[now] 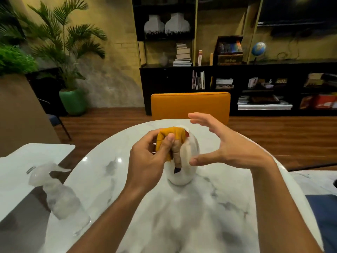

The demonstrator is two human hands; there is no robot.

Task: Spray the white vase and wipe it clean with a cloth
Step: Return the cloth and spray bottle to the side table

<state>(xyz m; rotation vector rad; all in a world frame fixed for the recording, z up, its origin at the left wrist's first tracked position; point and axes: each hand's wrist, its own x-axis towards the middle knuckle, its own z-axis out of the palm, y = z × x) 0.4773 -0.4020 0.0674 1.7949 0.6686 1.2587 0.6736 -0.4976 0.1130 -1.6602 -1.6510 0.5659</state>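
Note:
A white vase stands upright in the middle of the round marble table. A folded mustard-yellow cloth lies over the vase's top and left side, and my left hand grips it there, thumb on the cloth. My right hand hovers just right of the vase with fingers spread and curved, the thumb close to the vase's side; I cannot tell if it touches. A clear spray bottle stands blurred at the table's left edge, apart from both hands.
An orange chair back stands across the table behind the vase. A second white table is at the left. Black shelves with books and two white vases line the far wall. A potted palm stands at left.

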